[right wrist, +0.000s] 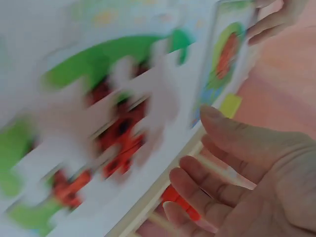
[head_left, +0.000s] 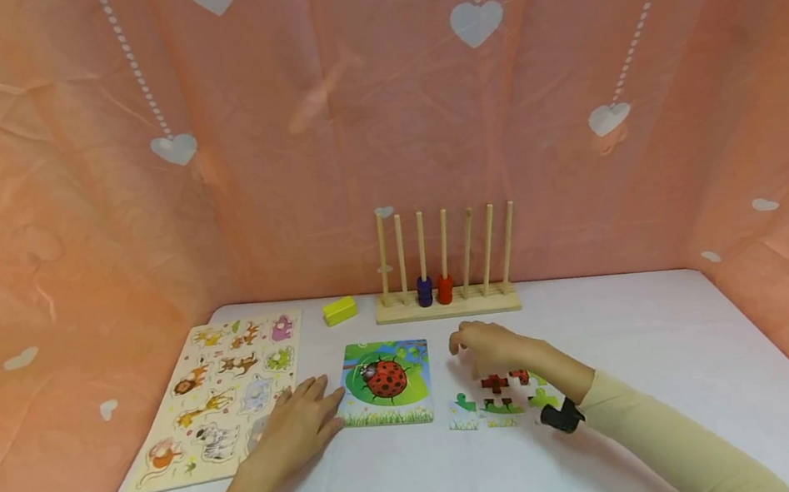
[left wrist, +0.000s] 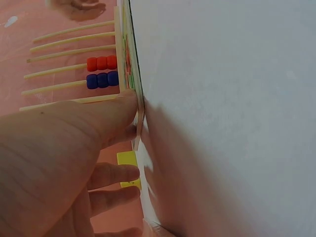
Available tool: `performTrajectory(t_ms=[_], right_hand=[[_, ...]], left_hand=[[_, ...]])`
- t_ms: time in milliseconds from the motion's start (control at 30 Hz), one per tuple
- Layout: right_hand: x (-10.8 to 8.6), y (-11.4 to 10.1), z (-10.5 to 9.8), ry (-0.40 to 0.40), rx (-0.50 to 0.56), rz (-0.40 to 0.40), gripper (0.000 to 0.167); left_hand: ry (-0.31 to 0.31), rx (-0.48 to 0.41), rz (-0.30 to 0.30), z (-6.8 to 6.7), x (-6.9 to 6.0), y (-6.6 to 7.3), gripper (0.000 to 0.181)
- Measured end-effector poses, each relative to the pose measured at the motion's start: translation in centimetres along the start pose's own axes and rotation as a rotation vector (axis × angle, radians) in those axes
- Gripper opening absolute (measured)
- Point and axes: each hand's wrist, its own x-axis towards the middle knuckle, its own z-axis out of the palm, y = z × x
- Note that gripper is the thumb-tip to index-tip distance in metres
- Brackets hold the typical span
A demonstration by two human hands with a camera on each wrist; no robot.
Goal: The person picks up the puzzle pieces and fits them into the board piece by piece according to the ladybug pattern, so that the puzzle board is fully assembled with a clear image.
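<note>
A square ladybug picture board (head_left: 390,408) lies on the white table. My left hand (head_left: 294,426) rests at the board's left edge, its fingers spread; in the left wrist view the thumb (left wrist: 118,111) touches that edge. To the right of the board, my right hand (head_left: 490,346) hovers over loose jigsaw pieces (head_left: 494,384) with fingers slightly bent. Nothing shows between those fingers in the right wrist view, where the red-and-green pieces (right wrist: 121,138) appear blurred. The hand and forearm hide part of the pieces.
A wooden animal puzzle board (head_left: 181,394) lies at the left, partly under the left hand. Behind stand a yellow block (head_left: 339,311) and a wooden peg rack (head_left: 449,310) with blue beads (head_left: 424,291) and red beads (head_left: 444,289). A pink curtain (head_left: 328,205) encloses the table.
</note>
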Motion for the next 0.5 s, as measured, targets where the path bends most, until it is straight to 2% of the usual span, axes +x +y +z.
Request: performTrajectory(t_ms=[233,367,500], right_hand=[[-1.7,2.6,0.4,-0.014,0.007,0.007,0.056],[-2.2,3.1,0.8,-0.02,0.054,0.013,0.056],[-2.4,3.2,0.9,-0.003,0.048,0.003,0.056]], left_hand=[[0.007,0.008,0.003,0.0,-0.1,0.0,0.042],[0.013,0.009,0.008,0.0,-0.1,-0.1,0.042],[0.01,0.003,0.007,-0.1,0.0,-0.1,0.042]])
